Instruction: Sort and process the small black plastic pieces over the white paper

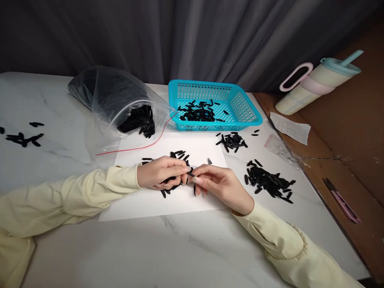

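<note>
Between my two hands is a small, slim black piece, pinched at one end by each. My left hand is closed, thumb and forefinger on the piece. The fingers of my right hand pinch its other end. Beneath them a pile of similar black pieces lies on a white sheet of paper, partly hidden by my hands. A small dark pointed scrap rests on the paper just beyond my right hand.
A blue plastic basket holding black pieces stands behind. Left of it lies an open clear zip bag with more. Loose piles sit to the right and far left. Pink-handled snips, a small bag, paper and a tumbler are at right.
</note>
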A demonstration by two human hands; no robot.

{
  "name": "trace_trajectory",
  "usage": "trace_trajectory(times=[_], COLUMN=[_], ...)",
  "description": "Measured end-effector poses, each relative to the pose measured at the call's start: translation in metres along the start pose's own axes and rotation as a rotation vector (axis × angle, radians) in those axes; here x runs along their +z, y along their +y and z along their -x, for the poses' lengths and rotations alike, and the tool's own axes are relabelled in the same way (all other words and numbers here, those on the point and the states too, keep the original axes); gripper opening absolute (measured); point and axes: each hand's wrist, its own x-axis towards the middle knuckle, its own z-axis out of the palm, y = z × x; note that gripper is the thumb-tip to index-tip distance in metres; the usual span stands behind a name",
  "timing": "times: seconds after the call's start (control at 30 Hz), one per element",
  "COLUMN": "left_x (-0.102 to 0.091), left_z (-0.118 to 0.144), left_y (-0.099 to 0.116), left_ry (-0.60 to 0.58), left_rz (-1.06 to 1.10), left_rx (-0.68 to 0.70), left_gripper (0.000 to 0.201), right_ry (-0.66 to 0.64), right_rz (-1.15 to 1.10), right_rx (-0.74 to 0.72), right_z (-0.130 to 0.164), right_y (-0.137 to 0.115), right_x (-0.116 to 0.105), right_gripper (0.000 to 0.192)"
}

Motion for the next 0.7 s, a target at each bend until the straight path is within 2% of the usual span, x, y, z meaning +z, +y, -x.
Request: trace_trajectory(times=[0.23, 0.43, 0.7], left_x=[0.0037, 0.0050, 0.0009], left_z=[0.0029, 0.0041, 0.0022], left_y=[0.0023, 0.0045, 0.0012], left_ry=[0.057, 0.096, 0.050], left_rz=[-0.003, 0.037, 0.054], left_rx=[0.004, -0.054, -0.038], left_gripper=[0.025, 0.028, 0.026], right_ry=[0.001, -0.003, 0.001], right_rz=[0.040, 0.038, 0.023], right_rx=[0.003, -0.005, -0.003], right_z=[-0.0001, 0.0002, 0.0003], right_y=[-0.0005, -0.0001, 0.0015], right_x=[-0.0005, -0.0009, -0.0013], right_gripper=[0.025, 0.023, 0.023])
